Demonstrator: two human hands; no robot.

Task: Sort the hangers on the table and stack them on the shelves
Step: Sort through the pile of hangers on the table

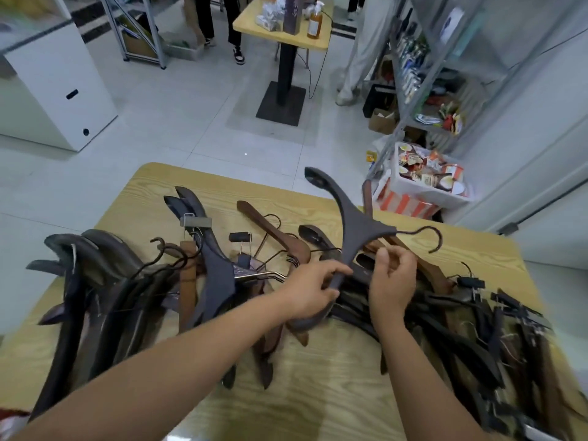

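A wooden table [334, 386] carries a sprawl of several dark and brown hangers. My left hand [313, 289] grips the lower arm of a dark grey hanger [350, 224], which stands tilted above the pile with its metal hook [429, 238] pointing right. My right hand [393, 280] is beside it with curled fingers pinching something thin near the hanger's middle, what exactly I cannot tell. A dark stack of hangers [95, 291] lies at the left, a brown hanger [270, 230] in the middle, and clip hangers [496, 319] at the right.
A metal shelf rack [423, 58] with goods stands at the back right, a white box of snacks [423, 176] on the floor below it. A small table on a black pedestal [286, 58] and people's legs stand beyond. A white cabinet [57, 87] is at the left.
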